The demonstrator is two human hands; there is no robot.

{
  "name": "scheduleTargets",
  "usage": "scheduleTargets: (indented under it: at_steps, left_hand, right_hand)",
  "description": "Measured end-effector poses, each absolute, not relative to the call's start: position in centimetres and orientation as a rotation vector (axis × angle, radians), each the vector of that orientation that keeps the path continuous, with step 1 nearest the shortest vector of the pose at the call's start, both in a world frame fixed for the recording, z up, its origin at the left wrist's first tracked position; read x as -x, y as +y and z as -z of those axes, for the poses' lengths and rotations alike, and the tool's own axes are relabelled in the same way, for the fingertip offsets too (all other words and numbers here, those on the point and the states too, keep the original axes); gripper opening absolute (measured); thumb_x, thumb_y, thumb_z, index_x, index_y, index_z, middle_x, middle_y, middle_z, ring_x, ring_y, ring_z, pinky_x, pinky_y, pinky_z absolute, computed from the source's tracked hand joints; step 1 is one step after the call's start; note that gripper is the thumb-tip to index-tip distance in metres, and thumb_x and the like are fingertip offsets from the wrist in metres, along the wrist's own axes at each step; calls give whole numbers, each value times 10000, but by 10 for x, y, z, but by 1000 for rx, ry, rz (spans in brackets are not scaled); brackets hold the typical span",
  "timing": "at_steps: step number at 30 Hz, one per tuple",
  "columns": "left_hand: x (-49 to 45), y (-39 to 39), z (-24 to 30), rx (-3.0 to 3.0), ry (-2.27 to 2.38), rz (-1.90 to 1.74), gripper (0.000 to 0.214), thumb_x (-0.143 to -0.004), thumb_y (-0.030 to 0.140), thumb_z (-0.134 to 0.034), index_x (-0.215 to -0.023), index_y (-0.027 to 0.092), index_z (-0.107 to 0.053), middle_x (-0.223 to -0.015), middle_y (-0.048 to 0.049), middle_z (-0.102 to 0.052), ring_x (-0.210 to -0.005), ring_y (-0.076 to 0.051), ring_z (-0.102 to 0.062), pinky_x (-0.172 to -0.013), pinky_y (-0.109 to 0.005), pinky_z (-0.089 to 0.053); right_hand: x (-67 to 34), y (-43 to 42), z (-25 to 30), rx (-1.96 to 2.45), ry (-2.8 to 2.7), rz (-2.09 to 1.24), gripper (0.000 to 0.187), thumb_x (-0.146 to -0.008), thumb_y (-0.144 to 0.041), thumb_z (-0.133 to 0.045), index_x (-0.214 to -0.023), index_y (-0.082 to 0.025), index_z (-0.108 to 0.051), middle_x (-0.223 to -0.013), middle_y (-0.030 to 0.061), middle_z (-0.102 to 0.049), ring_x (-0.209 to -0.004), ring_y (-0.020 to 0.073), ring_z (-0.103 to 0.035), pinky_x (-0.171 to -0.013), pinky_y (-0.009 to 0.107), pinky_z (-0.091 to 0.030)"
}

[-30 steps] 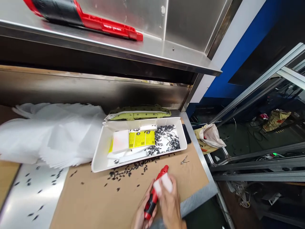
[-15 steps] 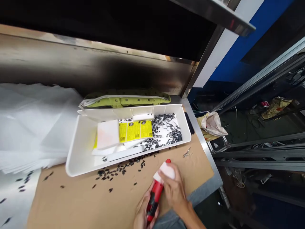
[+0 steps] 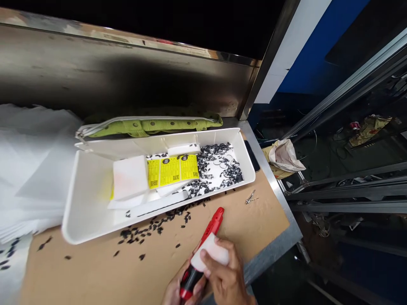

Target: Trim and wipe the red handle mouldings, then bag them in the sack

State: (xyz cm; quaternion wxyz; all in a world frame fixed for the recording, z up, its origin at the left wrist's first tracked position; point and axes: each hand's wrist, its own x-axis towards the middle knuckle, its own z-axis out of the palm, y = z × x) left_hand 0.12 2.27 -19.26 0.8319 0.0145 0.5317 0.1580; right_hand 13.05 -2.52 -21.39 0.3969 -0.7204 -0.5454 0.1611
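My left hand point(image 3: 174, 287) is closed around the black end of the tool point(image 3: 213, 225), over the table point(image 3: 260, 224) and in front of the tray point(image 3: 83, 212). My right hand point(image 3: 227, 275) pinches a white block point(image 3: 215, 250) against the tool's middle.

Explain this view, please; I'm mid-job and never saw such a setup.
There is no machine here: these are a person's own bare hands. One camera, worn on the head, takes every picture, looking forward and down. The left hand grips a red-and-black part; the right hand holds a white block over it, apparently touching. On the brown sheet stands a white tray with yellow labels and small black pieces inside; more lie scattered in front. A small metal tool lies farther right; a green dotted pouch sits behind the tray.
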Motion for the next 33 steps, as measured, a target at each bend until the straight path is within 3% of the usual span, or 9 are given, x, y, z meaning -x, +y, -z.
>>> scheduleTargets:
  at_steps: [5,10,15,19,24,29,33]
  left_hand:
    - [2,28,190,1,1072,-332,389,-431,221,-863,-733,140,-632,-377,47,-478,-300,11,-244,-293,-86,-151]
    - [3,27,191,8,1066,-330,347,-436,186,-855,-660,129,-596,-388,30,-495,-298,27,-246,-297,-77,-177]
    - [3,29,193,21,1036,-311,345,-440,180,-856,-670,122,-606,-370,28,-486,-286,22,-246,-284,-78,-166]
    - [6,29,196,22,1023,-315,306,-473,215,-843,-616,112,-593,-403,18,-500,-295,37,-242,-295,-70,-185]
    - [9,29,201,10,1005,-295,228,-549,143,-764,-694,141,-589,-413,39,-491,-295,20,-245,-301,-69,-171]
    - [10,28,201,3,1002,-301,254,-532,183,-791,-642,128,-568,-416,33,-489,-299,32,-241,-303,-69,-183]
    - [10,29,197,4,983,-294,295,-527,200,-824,-696,136,-591,-410,41,-488,-298,26,-231,-293,-74,-162]
  right_hand:
    - [-136,-20,214,1830,-1248,-392,396,-948,-163,-437,-1271,-298,-621,-1181,114,-517,-1038,218,-609,-845,355,-562]
    - [-129,-25,207,1845,-1434,-390,444,-919,-165,-487,-1301,-371,-581,-1127,86,-565,-976,215,-618,-786,350,-567]
    - [-136,-16,204,1890,-1346,-315,387,-934,-158,-448,-1244,-281,-644,-1168,119,-541,-991,216,-608,-805,360,-556]
    - [-128,-18,195,1845,-1505,-386,379,-928,-187,-486,-1234,-351,-640,-1110,86,-590,-992,227,-609,-784,369,-552]
    - [-125,-20,193,1893,-1379,-385,373,-931,-173,-455,-1216,-290,-664,-1145,118,-571,-967,224,-613,-790,369,-557]
    - [-130,-19,198,1822,-1540,-436,422,-901,-175,-522,-1263,-370,-614,-1150,78,-605,-1009,240,-610,-824,391,-551]
    - [-151,-6,203,1857,-1386,-381,388,-916,-149,-462,-1230,-265,-657,-1176,114,-571,-1003,232,-613,-850,378,-548]
